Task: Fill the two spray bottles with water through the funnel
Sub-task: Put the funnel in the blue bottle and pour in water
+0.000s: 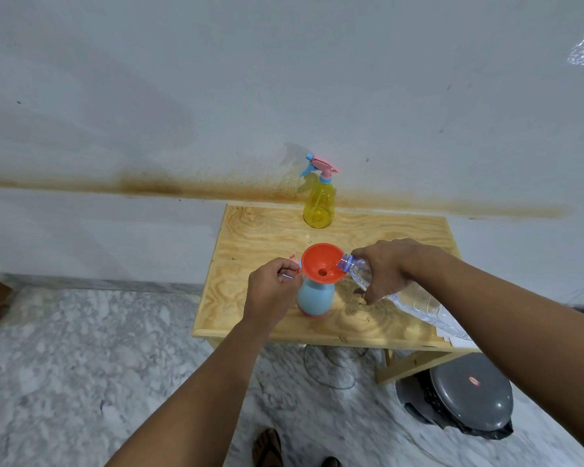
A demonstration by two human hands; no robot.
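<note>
Feet (267, 448): two sandalled feet are seen at the bottom edge, on a mottled grey-white marble floor (81, 365).
Left hand (272, 286): its fingers are curled around a small tab at the rim of the funnel, along with a pink-and-blue plastic piece that is mostly hidden.
Funnel (322, 264): an orange, smooth plastic cone is seated in the neck of the blue bottle, its round hole visible at the centre.
Blue spray bottle (316, 296): a pale blue, opaque, rounded body with a pink base stands upright near the table's front edge, its spray head off.
Right hand (386, 269): a clear, crinkled plastic water bottle (412, 298) is grasped from above and tilted, its mouth resting on the funnel's rim.
Yellow spray bottle (318, 205): a translucent yellow body with a pink-and-blue trigger head screwed on stands upright at the table's back edge, well apart from the blue one.
Table (267, 237): pale plywood with swirling grain, placed against a white wall (284, 79) stained with a rusty band.
Bin (471, 396): a grey domed lid is seen beneath the table's right corner.
</note>
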